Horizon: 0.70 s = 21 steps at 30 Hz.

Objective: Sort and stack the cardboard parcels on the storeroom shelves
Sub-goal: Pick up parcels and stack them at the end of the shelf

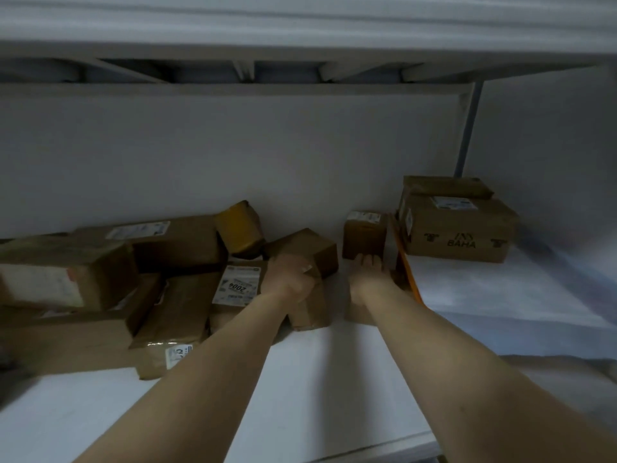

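White storeroom shelf (334, 379) against a pale wall, seen from above and in front, somewhat blurred. At the left a loose heap of at least seven cardboard parcels lies at mixed angles, among them a labelled parcel (237, 285) marked 2004, its long axis running from the front edge toward the wall. The left hand (293, 279) is curled round the upper edge of a brown parcel (311, 312) at the heap's right side, which is tilted, with its long axis pointing away from the viewer. The right hand (367, 274) is held with fingers extended, touching the foot of one small upright parcel (364, 233). Just beside it one orange envelope (409, 275) leans, and further right two boxes are stacked, a flat parcel (447, 186) on a printed box (460, 233).
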Available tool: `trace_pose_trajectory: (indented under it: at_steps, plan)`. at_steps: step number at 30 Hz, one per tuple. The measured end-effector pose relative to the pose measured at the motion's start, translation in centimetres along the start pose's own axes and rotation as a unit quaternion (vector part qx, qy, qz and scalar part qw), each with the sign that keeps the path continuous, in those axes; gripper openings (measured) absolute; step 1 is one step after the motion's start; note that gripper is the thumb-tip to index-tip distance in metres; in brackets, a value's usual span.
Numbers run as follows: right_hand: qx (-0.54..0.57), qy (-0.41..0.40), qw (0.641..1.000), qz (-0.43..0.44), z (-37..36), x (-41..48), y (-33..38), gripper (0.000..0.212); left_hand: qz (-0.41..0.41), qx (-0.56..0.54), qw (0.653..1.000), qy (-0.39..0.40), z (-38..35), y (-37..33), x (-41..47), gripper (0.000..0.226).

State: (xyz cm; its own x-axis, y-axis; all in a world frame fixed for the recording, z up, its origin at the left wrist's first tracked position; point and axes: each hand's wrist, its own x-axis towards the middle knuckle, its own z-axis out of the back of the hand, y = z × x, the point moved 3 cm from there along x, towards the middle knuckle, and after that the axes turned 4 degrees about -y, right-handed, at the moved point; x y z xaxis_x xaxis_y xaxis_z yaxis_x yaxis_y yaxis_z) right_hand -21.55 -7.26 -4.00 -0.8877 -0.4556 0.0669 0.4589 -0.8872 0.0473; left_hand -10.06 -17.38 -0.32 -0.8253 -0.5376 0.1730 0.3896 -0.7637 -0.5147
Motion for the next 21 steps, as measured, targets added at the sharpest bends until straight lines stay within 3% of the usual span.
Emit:
trace_pose_trajectory:
  at_steps: [3,9,12,21]
  plan:
    - [-0.019,-0.001,1.000,0.000,-0.5,0.8,-0.3,0.061,-0.005,0.003,1.000,0.014,-0.4,0.5,0.2,0.041]
    - [-0.059,0.082,0.995,-0.006,-0.1,0.8,-0.6,0.055,0.001,0.004,1.000,0.014,-0.5,1.3,0.5,0.046]
    - [-0.064,0.103,0.992,-0.021,0.7,0.0,-0.6,0.064,-0.008,0.012,0.999,0.034,-0.5,1.5,0.5,0.048]
    - [-0.047,0.100,0.994,-0.016,2.2,-3.6,0.8,0.065,-0.023,0.005,0.998,0.065,1.2,2.6,-1.1,0.046]
